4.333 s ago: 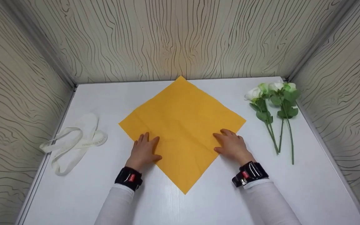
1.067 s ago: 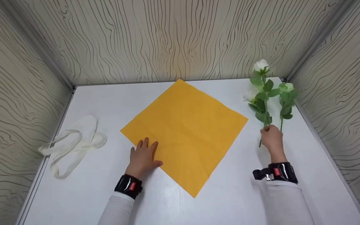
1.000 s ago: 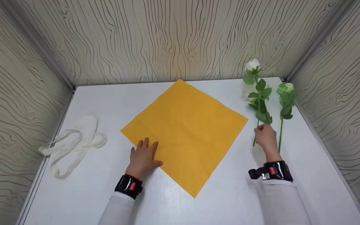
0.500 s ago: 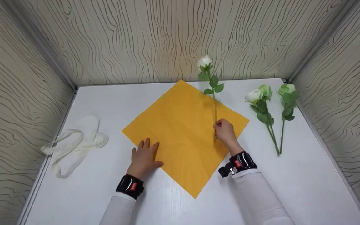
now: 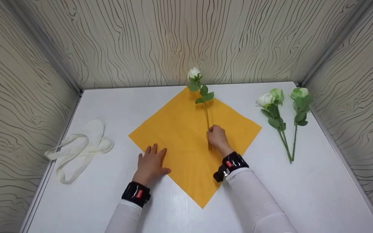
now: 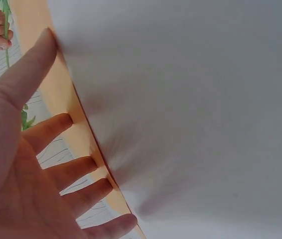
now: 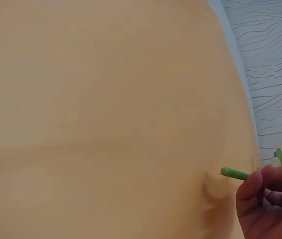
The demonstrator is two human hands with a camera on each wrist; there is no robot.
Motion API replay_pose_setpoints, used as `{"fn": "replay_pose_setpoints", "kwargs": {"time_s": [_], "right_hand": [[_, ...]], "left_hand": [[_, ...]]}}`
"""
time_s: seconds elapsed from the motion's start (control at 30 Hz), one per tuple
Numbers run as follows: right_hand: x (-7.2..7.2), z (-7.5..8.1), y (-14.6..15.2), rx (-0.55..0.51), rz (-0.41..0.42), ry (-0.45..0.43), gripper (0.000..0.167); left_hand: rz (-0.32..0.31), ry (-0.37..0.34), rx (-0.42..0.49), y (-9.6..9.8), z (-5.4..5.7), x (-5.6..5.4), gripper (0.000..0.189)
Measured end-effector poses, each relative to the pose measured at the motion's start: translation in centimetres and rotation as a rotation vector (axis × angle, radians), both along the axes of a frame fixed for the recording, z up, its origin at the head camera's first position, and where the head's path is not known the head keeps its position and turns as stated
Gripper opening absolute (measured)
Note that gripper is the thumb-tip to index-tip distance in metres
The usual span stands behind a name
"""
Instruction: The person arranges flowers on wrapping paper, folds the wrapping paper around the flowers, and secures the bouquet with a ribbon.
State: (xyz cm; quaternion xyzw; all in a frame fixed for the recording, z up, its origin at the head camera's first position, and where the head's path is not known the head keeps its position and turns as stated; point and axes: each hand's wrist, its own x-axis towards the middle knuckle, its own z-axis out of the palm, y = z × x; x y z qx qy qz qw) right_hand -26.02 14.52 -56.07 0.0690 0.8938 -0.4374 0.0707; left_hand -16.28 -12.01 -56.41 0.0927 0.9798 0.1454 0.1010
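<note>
A square orange-yellow sheet (image 5: 180, 129) lies on the white table with one corner toward the person. My left hand (image 5: 149, 165) rests on its lower left edge, fingers spread; in the left wrist view the fingertips (image 6: 61, 119) press along that edge. Over the sheet, my right hand (image 5: 218, 136) pinches a white rose (image 5: 194, 73) by the lower part of its stem, the bloom pointing to the back wall. The right wrist view shows the cut stem end (image 7: 234, 174) sticking out past the thumb and forefinger, close over the sheet.
To the right lie more white and greenish roses (image 5: 272, 98), one rose (image 5: 300, 94) apart from the others. A cream ribbon (image 5: 76, 147) with printed letters lies in loops at the left. Wood-patterned panels (image 5: 186, 42) wall the table on three sides.
My right hand left the sheet, picked one white rose from those on the right, and carried it left over the sheet. My left hand stays at the sheet's edge. The sheet has turned slightly.
</note>
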Motion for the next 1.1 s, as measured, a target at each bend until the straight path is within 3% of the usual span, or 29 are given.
{"fn": "replay_pose_setpoints", "kwargs": {"time_s": [0.2,0.53,0.73,0.9,1.0,1.1], "right_hand": [[-0.4,-0.7,-0.8,0.031,0.014,-0.018,0.014],[-0.1,-0.8,-1.0,0.074,-0.044,-0.001,0.022],[0.2,-0.7,-0.7,0.033,-0.047,-0.011,0.027],[0.3,-0.7,-0.1,0.004,-0.043,-0.006,0.018],[0.3,-0.6,0.9,0.061,-0.051,-0.003,0.022],[0.5,-0.3,2.8,0.184,-0.069,0.030,0.025]], "left_hand": [[-0.007,0.019,-0.010,-0.1,-0.2,0.0,0.082],[-0.012,0.031,-0.020,-0.2,-0.2,0.0,0.082],[-0.009,0.022,-0.019,-0.1,-0.2,0.1,0.082],[-0.009,0.022,-0.021,-0.1,-0.1,0.1,0.083],[-0.011,0.027,-0.020,-0.2,-0.2,0.0,0.083],[-0.015,0.034,-0.023,-0.4,-0.3,0.0,0.082]]}}
